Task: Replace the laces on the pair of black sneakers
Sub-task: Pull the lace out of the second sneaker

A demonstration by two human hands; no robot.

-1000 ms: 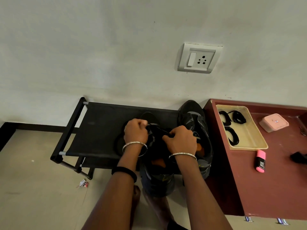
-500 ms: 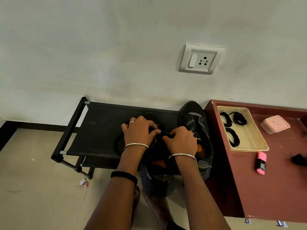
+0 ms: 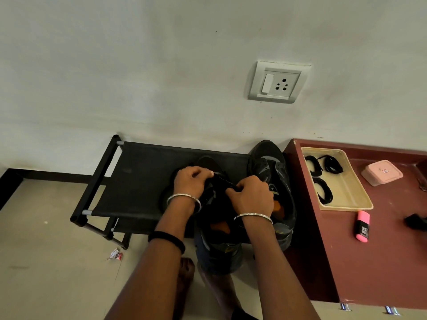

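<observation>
The left grip (image 3: 193, 181) and the right grip (image 3: 253, 196) are both curled over the near sneaker (image 3: 217, 250) on the black rack (image 3: 143, 181), each pinching its black lace (image 3: 225, 182). The second sneaker (image 3: 270, 165) stands just beside it, against the worktop (image 3: 381, 262). There a tray (image 3: 355, 181) holds three coiled laces (image 3: 324, 192), and a closed pink box (image 3: 381, 172) sits nearby.

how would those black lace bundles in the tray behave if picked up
The black lace bundles lie coiled in the tray, so probably light and floppy. Picked up by one strand, a coil may well unwind and dangle.
</observation>
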